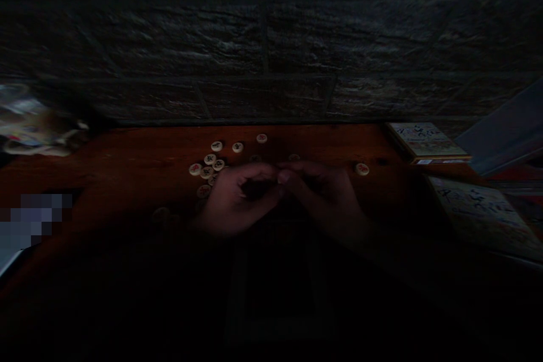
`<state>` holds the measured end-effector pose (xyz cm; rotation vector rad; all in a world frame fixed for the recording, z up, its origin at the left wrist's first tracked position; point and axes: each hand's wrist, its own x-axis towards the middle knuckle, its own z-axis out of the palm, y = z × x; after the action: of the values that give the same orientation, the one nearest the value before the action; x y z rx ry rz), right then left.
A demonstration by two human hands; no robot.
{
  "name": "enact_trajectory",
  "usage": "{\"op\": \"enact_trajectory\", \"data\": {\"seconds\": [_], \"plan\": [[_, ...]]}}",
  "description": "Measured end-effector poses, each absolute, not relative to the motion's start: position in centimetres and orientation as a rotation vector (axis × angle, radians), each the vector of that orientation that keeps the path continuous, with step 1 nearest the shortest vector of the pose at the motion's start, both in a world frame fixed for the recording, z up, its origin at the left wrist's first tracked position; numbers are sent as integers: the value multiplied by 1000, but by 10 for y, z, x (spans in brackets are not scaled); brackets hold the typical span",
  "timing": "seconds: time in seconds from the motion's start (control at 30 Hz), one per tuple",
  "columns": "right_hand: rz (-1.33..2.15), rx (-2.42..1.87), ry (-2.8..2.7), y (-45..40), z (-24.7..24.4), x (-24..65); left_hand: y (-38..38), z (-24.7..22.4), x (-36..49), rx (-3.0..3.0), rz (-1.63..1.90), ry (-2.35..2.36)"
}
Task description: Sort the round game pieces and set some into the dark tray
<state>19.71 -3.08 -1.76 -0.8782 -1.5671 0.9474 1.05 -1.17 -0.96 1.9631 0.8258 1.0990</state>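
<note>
My left hand and my right hand meet over the wooden table, thumbs and fingers curled in and the fingertips touching. Both are closed in a pinch; whatever is between the tips, if anything, is hidden in the dimness. Close to my left hand lies a loose cluster of round Chinese chess pieces with black or red characters, some partly covered by the hand. Behind the fingers rests a dim piece. A red-marked piece is by itself to the right of my right hand.
Two flat printed boxes, one at the back and one nearer, lie on the right. A dark stone wall borders the table's far edge. At the left are a transparent bag and a pixelated pale object. The foreground is very dark.
</note>
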Motion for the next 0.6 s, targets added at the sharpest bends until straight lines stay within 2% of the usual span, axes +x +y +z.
{"op": "enact_trajectory", "data": {"seconds": [0.6], "plan": [[950, -904, -1584, -32, -15, 198, -11, -7, 13, 1868, 1109, 832]]}}
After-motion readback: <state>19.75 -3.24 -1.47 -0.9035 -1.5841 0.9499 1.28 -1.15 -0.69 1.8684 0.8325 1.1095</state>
